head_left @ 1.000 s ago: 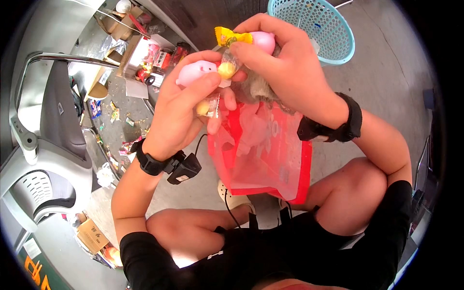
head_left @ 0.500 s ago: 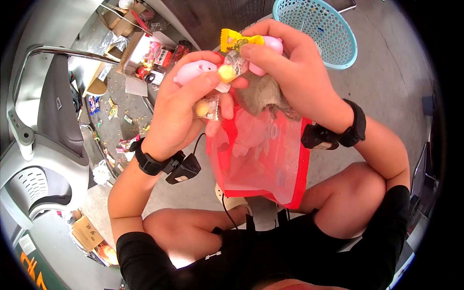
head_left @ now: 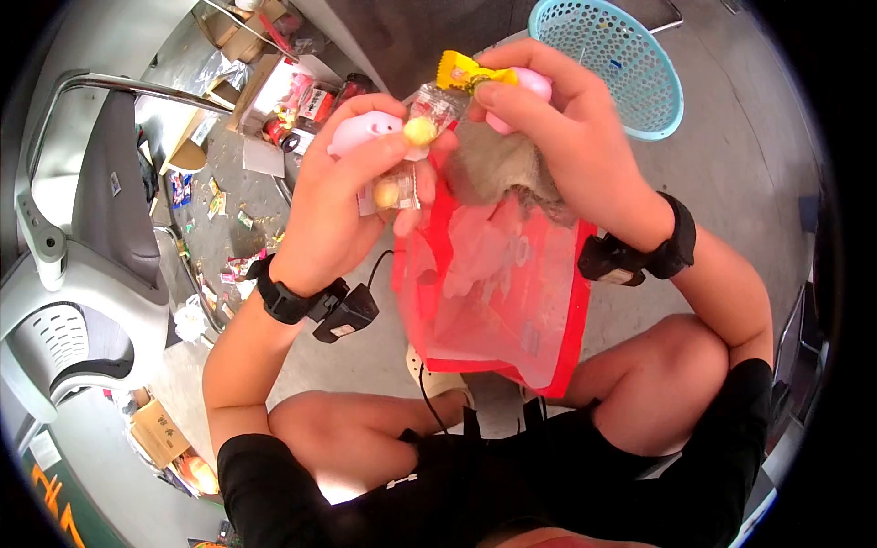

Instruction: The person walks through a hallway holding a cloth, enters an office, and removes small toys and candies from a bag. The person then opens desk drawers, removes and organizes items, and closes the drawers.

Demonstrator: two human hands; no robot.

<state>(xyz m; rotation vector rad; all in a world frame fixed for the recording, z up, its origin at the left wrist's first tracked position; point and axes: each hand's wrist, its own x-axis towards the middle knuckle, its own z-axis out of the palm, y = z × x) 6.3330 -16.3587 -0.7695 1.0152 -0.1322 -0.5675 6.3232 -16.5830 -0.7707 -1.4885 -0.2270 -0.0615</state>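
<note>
My left hand (head_left: 320,205) is closed around a pink pig toy (head_left: 361,130), along with a yellow candy in a clear wrapper (head_left: 420,131) between its fingers. A second clear-wrapped candy (head_left: 387,193) lies against the lower fingers. My right hand (head_left: 589,137) pinches a candy in a yellow wrapper (head_left: 463,71) and also holds a pink toy (head_left: 533,83), partly hidden by the fingers. Below both hands, a red-edged translucent bag (head_left: 489,310) hangs open between my knees. A grey-brown soft item (head_left: 498,164) shows at its top; its kind is unclear.
Behind my right hand stands a light blue perforated basket (head_left: 653,87). At left are a grey office chair (head_left: 91,292) and an opened carton (head_left: 251,114) with packaged goods. Wrapped snacks (head_left: 216,199) lie scattered nearby. A small brown box (head_left: 160,431) sits at lower left.
My right hand has shifted slightly right with the yellow-wrapped candy and pink toy, and the gap to my left hand has widened. The left hand keeps its pig toy and candies.
</note>
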